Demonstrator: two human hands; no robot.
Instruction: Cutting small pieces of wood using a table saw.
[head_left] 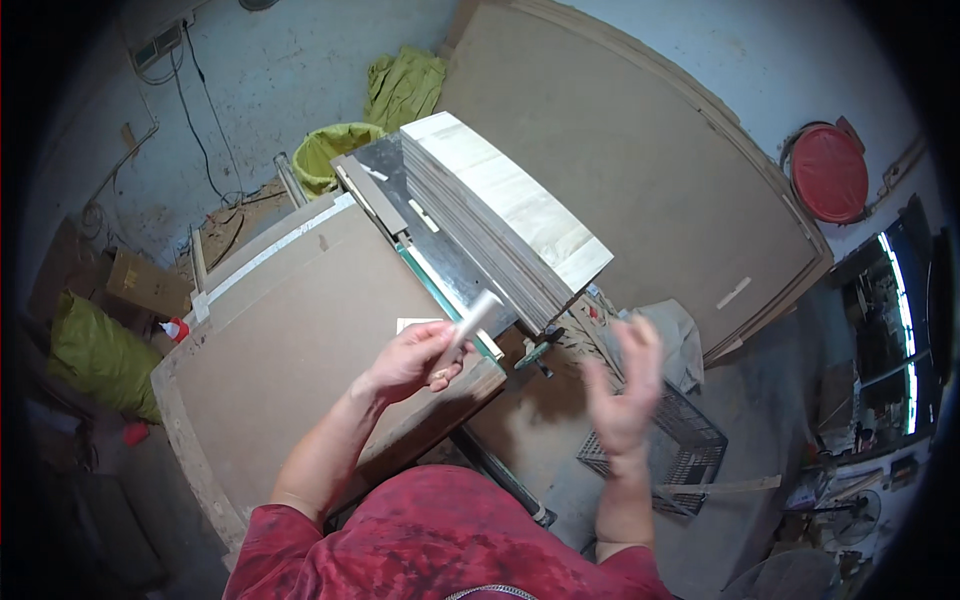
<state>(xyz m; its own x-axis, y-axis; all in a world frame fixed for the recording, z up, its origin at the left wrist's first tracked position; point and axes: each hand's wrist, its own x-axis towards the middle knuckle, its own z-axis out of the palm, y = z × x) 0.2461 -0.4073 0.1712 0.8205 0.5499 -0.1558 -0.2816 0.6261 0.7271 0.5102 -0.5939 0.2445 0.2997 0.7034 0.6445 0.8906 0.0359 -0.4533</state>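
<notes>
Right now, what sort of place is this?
Probably a woodworking workshop: stacked boards lie on a dark table, large brown sheets lean against the wall, and the left hand holds a pale strip.

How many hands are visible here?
2: the left hand over the brown worktop, holding a pale strip; the right hand, open, to its right. No others show.

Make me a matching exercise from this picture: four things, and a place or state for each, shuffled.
1. Left hand
2. Right hand
3. Black crate
4. Stack of boards

A. On the floor
B. Raised, fingers apart, nothing visible in it
C. On the dark surface beside the brown worktop
D. Closed around a pale piece

Pairs: 1-D, 2-B, 3-A, 4-C
</notes>
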